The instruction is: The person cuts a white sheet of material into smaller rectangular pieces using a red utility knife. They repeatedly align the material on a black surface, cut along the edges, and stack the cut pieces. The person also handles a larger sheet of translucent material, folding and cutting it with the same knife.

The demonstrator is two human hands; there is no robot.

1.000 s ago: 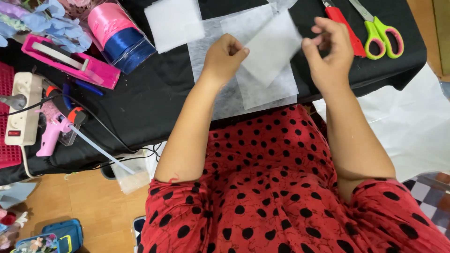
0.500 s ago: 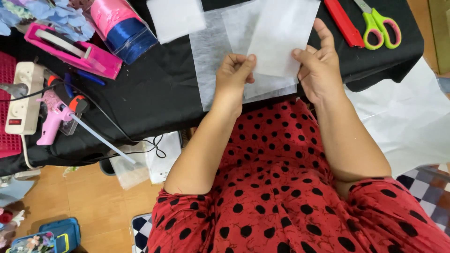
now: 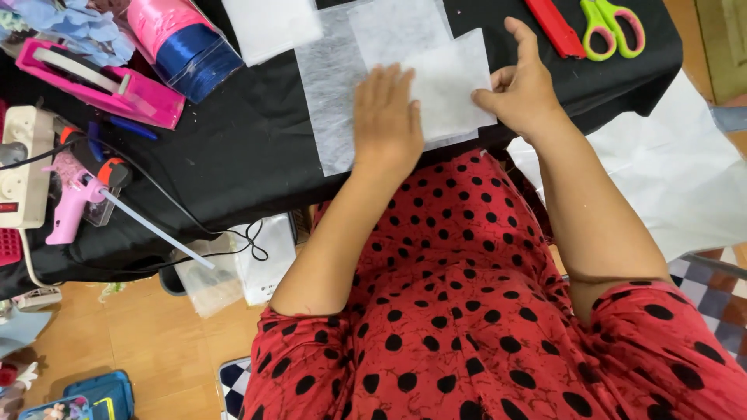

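Note:
A small white square of thin fabric (image 3: pixel 450 87) lies flat near the front edge of the black-covered table (image 3: pixel 233 148). My left hand (image 3: pixel 387 117) rests palm down on its left side, fingers together and flat. My right hand (image 3: pixel 523 87) pinches the square's right edge between thumb and fingers. Under it lies a larger white fabric sheet (image 3: pixel 331 93) with another white piece (image 3: pixel 397 31) on top.
Green-handled scissors (image 3: pixel 612 25) and a red cutter (image 3: pixel 554 27) lie at the back right. A white folded piece (image 3: pixel 271 27), pink and blue ribbon rolls (image 3: pixel 183 39), a pink tape dispenser (image 3: pixel 101 85), a pink glue gun (image 3: pixel 78 198) and a power strip (image 3: pixel 19 167) crowd the left.
The white square, held up in the air by both hands before, now lies flat on the table. My left hand has let go and presses on it.

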